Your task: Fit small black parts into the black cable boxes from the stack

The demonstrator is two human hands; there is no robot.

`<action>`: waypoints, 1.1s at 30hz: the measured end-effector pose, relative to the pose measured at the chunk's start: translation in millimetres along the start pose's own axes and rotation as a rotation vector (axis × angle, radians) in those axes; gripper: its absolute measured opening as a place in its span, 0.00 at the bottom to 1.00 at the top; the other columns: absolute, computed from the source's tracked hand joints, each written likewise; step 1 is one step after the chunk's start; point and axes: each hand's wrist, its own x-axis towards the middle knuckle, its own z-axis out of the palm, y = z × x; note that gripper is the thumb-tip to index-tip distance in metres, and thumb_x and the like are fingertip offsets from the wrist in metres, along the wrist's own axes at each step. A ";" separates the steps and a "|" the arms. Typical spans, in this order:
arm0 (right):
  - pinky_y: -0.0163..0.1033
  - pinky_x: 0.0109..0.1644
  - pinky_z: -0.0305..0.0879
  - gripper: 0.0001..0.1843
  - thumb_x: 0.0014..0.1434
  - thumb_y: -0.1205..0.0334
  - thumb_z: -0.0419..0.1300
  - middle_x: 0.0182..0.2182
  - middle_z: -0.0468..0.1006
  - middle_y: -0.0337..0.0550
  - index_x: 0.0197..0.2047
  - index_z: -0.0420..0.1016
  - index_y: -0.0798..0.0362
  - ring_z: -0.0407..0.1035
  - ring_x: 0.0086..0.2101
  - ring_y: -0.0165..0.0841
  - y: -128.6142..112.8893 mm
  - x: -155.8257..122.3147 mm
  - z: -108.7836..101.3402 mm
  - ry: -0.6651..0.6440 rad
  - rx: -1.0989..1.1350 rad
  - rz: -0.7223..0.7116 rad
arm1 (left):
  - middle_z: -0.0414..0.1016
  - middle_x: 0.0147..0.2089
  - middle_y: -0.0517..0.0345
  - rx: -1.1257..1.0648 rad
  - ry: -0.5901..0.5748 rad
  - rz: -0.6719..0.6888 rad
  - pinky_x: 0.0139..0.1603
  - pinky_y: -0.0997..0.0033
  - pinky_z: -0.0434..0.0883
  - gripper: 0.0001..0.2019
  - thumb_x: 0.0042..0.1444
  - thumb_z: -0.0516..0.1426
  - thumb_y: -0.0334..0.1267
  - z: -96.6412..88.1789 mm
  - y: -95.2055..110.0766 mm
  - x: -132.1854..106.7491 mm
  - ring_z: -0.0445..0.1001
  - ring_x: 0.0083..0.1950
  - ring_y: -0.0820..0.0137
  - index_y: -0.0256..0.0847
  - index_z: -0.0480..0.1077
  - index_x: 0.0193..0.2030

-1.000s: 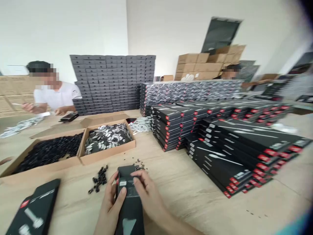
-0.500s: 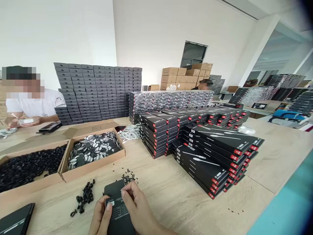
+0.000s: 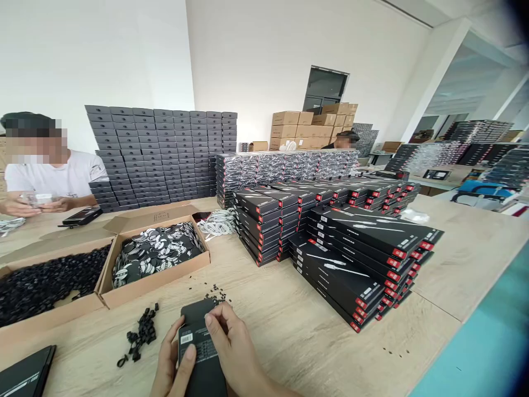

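My left hand point(image 3: 168, 365) and my right hand point(image 3: 231, 343) hold a flat black box point(image 3: 202, 358) at the near edge of the wooden table, and its white barcode label point(image 3: 187, 338) faces up. The left hand grips its side, with the thumb over the front face. The right fingers press on its upper part. A small heap of black rubber-like pieces point(image 3: 140, 336) lies just left of my left hand. Scattered black bits point(image 3: 217, 295) sit above the box's top end. Another black box point(image 3: 27, 380) lies at the lower left corner.
Cardboard trays hold black pieces point(image 3: 49, 289) and black-and-white packets point(image 3: 155, 259). Stacks of black boxes with red tabs point(image 3: 347, 259) fill the table's right. A co-worker point(image 3: 49, 176) handles a clear item at the far left. Another person point(image 3: 343, 140) stands behind the stacks.
The view has swung from tilted to nearly level, and the scene has shifted left. The black box has turned in my hands, bringing its barcode label into view.
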 end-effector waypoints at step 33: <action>0.39 0.39 0.67 0.23 0.50 0.46 0.65 0.33 0.82 0.44 0.43 0.82 0.54 0.72 0.33 0.35 -10.0 27.3 -33.1 -0.404 0.194 0.368 | 0.74 0.48 0.53 -0.119 -0.436 0.012 0.43 0.69 0.67 0.20 0.62 0.52 0.50 -14.4 13.3 2.0 0.71 0.41 0.71 0.45 0.51 0.54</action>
